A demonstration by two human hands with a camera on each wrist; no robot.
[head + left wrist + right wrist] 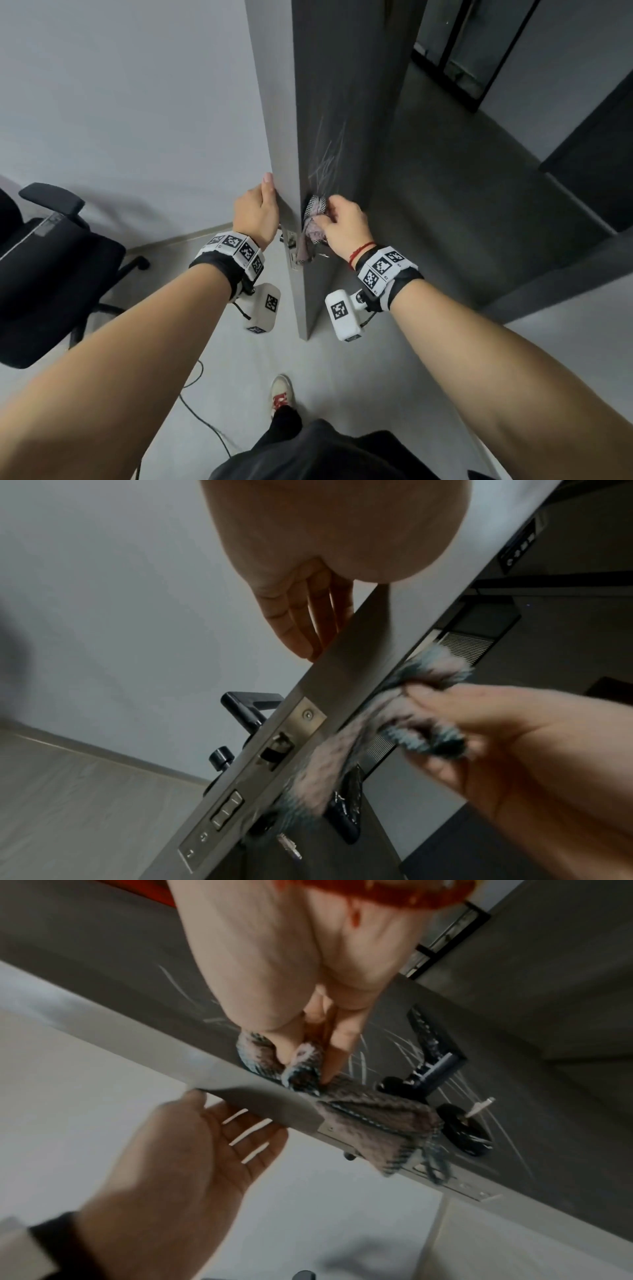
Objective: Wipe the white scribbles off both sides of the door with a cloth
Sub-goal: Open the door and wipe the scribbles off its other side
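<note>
Right hand [342, 219] bunches the cloth [313, 219] in its grip against the door [342, 102], just below the scribbles [325, 161] (left hand [257, 216] braces the door's edge, fingers straight)

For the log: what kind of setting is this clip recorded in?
Most likely an office interior, at an open doorway. A black swivel office chair stands by a plain pale wall, and the grey door with white scribbles opens onto a corridor-like space with dark-framed glass panels.
</note>
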